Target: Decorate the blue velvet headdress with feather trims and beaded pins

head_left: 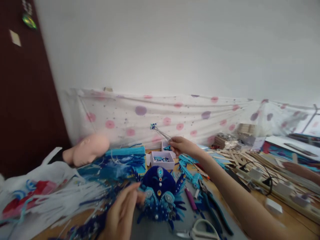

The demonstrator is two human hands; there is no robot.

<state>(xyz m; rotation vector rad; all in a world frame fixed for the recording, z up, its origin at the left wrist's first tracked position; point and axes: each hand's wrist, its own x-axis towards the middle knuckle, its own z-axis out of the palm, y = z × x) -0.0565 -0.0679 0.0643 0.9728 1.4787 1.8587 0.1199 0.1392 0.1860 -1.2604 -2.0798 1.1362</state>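
My right hand [182,146] is raised over the back of the table, its fingers pinched on a small bunch of thin wire stems [162,133] tipped with blue and white beads. Just below it is a pale box [162,164] with loose beads inside. A dark blue velvet headpiece [150,180], decorated with beads, gems and light-blue trim, stands in front of me on a grey mat. At its left side is my left hand [122,213], fingers loosely stretched and nothing visible in them; I cannot tell whether the fingertips touch the headpiece.
Pliers [217,210], scissors [205,230] and a purple-handled tool [191,199] lie right of the headpiece. A mannequin head [91,148] lies at back left, near white and blue strands. Wooden strips [240,160] and a power strip [295,203] lie right, near another person's arm [300,170].
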